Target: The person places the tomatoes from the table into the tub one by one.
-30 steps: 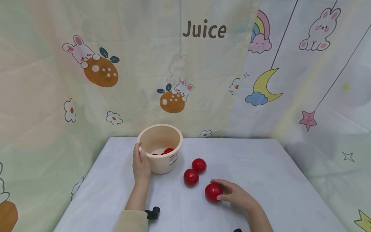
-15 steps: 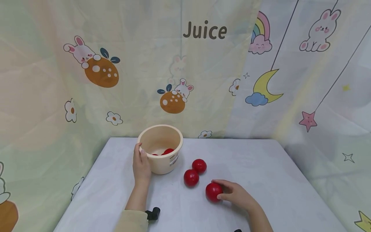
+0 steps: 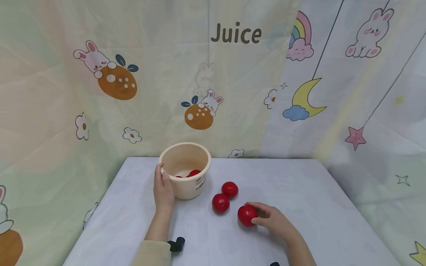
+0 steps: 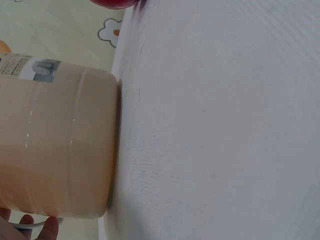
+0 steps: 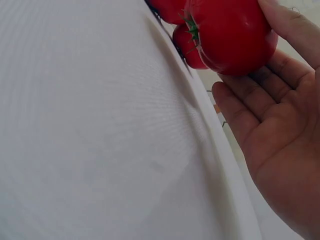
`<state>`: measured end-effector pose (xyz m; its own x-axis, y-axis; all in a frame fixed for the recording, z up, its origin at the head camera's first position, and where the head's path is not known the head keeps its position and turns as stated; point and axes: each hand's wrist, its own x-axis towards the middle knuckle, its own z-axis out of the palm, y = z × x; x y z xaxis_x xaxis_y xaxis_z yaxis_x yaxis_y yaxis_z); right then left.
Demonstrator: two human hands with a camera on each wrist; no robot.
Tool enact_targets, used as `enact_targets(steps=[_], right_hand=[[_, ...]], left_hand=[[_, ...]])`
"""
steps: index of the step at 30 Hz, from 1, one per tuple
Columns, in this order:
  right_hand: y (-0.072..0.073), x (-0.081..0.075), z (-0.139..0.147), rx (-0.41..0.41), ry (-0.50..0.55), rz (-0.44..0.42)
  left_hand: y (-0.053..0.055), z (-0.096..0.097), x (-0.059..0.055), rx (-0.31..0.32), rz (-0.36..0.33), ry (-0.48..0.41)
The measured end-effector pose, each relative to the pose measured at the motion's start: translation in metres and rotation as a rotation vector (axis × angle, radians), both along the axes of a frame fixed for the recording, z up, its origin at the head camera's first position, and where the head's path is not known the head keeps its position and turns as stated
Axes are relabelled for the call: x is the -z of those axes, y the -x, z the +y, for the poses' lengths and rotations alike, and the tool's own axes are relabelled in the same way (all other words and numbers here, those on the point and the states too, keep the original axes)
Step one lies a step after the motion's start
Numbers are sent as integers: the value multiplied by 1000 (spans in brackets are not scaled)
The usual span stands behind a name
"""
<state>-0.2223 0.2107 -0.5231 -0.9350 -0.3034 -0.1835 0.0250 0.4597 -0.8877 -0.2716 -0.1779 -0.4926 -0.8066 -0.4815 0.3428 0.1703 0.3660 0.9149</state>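
My right hand [image 3: 273,221] holds a red tomato [image 3: 247,215] between thumb and fingers, at the right of the middle of the table. In the right wrist view the tomato [image 5: 232,35] shows its green stem end, and the hand [image 5: 285,130] reaches round it from the right. Upright at the back of the table stands a cream plastic bucket [image 3: 184,188]; its label [image 4: 42,68] shows in the left wrist view. My left hand [image 3: 164,190] grips the bucket's left side near the rim, fingers [image 4: 48,228] beside a pale handle. Red tomatoes [image 3: 195,172] lie inside, partly hidden by the wall.
Two more tomatoes, a nearer one [image 3: 220,203] and a farther one [image 3: 230,189], sit close together between the bucket and my right hand. A white cloth covers the table [image 3: 299,184]. Behind it hangs a printed curtain [image 3: 159,122].
My right hand and its tomato have moved slightly up and away from me in the head view. The left hand and bucket stay in place.
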Motion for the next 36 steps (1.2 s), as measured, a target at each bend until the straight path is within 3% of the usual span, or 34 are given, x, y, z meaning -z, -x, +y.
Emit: enact_targets(steps=[19,27,36], right_hand=[[6,-25,0,-35,54,52],[14,-44,-4,-28,38,88],[24,-65,-4,-128,64,168]], left_hand=[[0,1,-2,9,7,7],[-1,1,-2,11,-13,-6],[0,1,-1,9,4,0]])
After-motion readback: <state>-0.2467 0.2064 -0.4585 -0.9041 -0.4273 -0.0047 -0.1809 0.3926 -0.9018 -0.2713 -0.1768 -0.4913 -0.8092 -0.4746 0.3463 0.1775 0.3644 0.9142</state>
